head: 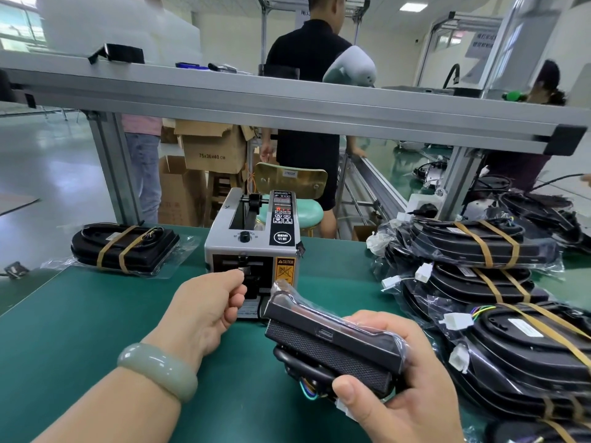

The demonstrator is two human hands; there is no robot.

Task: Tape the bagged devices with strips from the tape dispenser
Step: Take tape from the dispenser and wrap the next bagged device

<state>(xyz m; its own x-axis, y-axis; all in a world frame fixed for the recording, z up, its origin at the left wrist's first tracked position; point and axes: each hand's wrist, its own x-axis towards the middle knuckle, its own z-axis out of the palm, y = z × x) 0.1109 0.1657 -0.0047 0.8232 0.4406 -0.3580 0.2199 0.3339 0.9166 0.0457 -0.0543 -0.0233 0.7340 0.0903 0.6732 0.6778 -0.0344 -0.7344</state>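
A grey electric tape dispenser (252, 241) stands on the green mat at the middle. My left hand (211, 306) reaches to its front slot, thumb and forefinger pinched on the end of a tape strip (244, 270) there. My right hand (399, 388) holds a black bagged device (332, 340) in clear plastic, tilted, just right of the dispenser's front. A pile of bagged devices (511, 318), several bound with brown tape, lies on the right. One taped bagged device (123, 246) rests at the far left.
The green table mat (96, 314) spreads in front. A grey aluminium frame rail (287, 103) crosses overhead. Behind it stand people, cardboard boxes (208, 151) and a stool (291, 212). White connectors (423, 271) stick out of the right pile.
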